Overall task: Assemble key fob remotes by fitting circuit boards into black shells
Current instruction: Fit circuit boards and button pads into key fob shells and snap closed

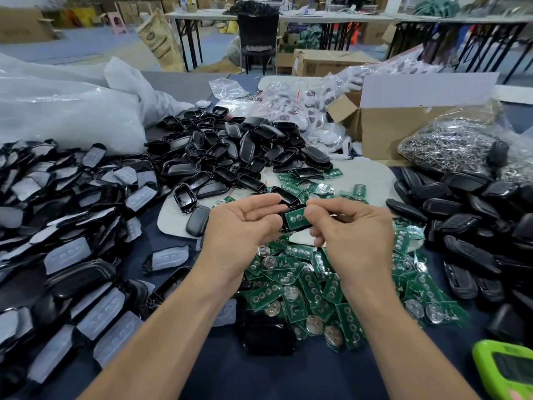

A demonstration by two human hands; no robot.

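shell: glossy black | circuit board: green, silver round pads | loose boards: green, silver coin cells | button pads: translucent grey-white | tablecloth: dark navy | device: lime green | carton: brown

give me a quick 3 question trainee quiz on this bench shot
1. True or false: the green board sits in the black shell held by both hands.
2. Which pile lies straight under the hands? A) boards B) metal rings C) bags
3. What colour is the device at the bottom right corner?

Key: 1 true; 2 A, boards, below left hand and right hand; 3 green.
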